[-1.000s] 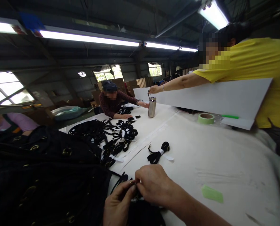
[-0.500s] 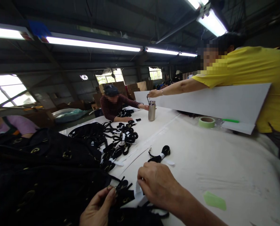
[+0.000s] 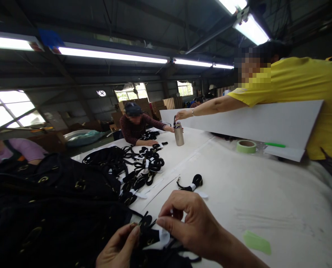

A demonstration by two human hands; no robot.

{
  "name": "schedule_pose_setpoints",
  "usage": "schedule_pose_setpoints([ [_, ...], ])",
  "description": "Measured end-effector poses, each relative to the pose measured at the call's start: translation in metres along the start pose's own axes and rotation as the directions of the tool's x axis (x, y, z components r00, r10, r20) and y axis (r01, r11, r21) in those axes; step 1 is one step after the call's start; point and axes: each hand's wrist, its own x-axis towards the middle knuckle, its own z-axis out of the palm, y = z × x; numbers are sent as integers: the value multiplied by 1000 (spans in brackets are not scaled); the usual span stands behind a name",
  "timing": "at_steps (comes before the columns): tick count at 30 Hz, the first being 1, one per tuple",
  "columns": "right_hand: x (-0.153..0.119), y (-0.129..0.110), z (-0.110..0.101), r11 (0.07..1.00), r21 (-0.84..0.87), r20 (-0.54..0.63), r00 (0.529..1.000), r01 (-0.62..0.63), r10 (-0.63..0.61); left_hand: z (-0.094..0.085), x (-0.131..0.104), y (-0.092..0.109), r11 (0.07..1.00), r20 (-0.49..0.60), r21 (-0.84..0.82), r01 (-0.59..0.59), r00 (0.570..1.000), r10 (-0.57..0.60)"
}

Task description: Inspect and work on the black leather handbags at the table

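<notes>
Left hand pinches folded black strap bundle at near worktop edge; right hand fingers curled, pinching its white paper band. Black bag pile just left.

One head-worn camera looks forward and down across the white table, close over the wearer's hands.

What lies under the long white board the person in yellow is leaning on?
Beneath the long white board show a green tape roll and a green pen-like stick on the white table cover. Anything further back is hidden by the board.
</notes>
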Motion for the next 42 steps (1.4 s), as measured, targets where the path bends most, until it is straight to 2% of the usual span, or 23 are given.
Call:
schedule_pose_setpoints([
  [3, 2, 2, 2, 996, 85, 52, 998, -35, 30, 2, -4, 3, 997, 55, 54, -58, 997, 55],
  [6, 3, 8, 5, 998, 33, 80, 996, -51, 48, 5, -10, 6, 995, 96, 39, -96, 991, 92],
  [10, 3, 19, 11, 993, -113, 76, 996, -38, 47, 9, -24, 19, 991, 20, -103, -85, 996, 87],
  [13, 2, 26, 16, 984, -179, 52, 998, -11, 21, 9, -37, 31, 975, 2, -196, -103, 994, 106],
  [18, -1, 27, 22, 973, -226, 88, 996, 52, -32, 7, -60, 47, 955, 9, -203, -216, 975, 222],
  [23, -5, 19, 30, 992, -77, 205, 975, 98, -80, 10, -82, 58, 924, 23, -189, -333, 939, 343],
  [27, -8, 13, 36, 994, 30, 258, 960, 102, -107, 10, -89, 62, 862, -16, -197, -466, 881, 473],
  [33, -13, 6, 38, 963, 247, 301, 953, -104, 25, 10, -93, 65, 843, -20, -231, -485, 869, 494],
  [37, -12, 4, 34, 946, 283, 338, 940, -156, 54, 15, -94, 63, 820, -2, -268, -505, 852, 524],
  [39, -12, 4, 30, 956, 249, 305, 950, -155, 75, 10, -93, 65, 803, -42, -213, -556, 827, 561],
  [42, -14, 0, 21, 960, 262, 144, 988, -94, 58, -18, -86, 73, 780, -166, 48, -624, 765, 622],
])
